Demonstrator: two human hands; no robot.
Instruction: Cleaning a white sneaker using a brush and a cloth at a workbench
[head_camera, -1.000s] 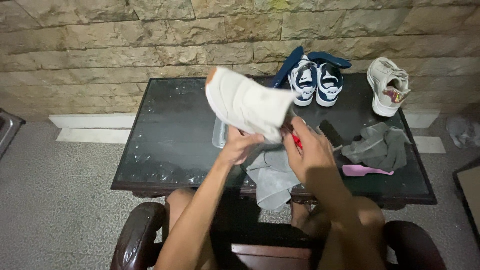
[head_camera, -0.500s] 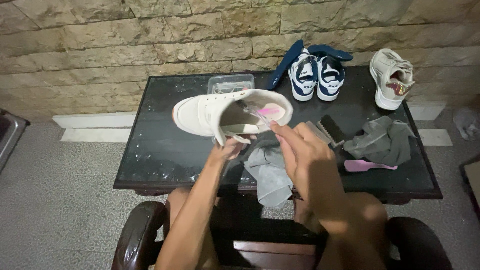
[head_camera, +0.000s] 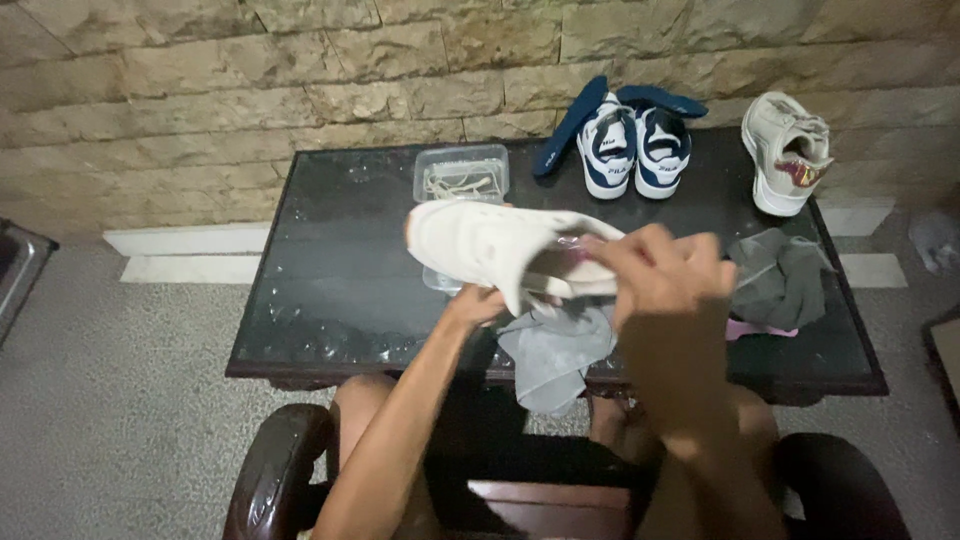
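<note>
Dark glass surface (head_camera: 330, 260) against stone wall. Left hand (head_camera: 478, 303) grips white sneaker (head_camera: 480, 245) from beneath. Right hand (head_camera: 665, 270) curls closed at its opening; contents unclear.

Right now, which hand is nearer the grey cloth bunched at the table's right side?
Right. The right hand is just left of the bunched grey cloth; the left hand is farther left, under the white shoe.

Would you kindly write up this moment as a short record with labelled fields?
Setting: dark glass-topped table against a stone wall
Left hand: grips the white sneaker from below, above the table
Right hand: fingers at the sneaker's opening, pinching something small and clear
Under the hands: grey cloth hanging over the table edge
Behind: clear tray holding laces
Far edge: pair of navy-and-white shoes, another white sneaker
Right side: dark grey cloth, pink brush partly hidden
</note>
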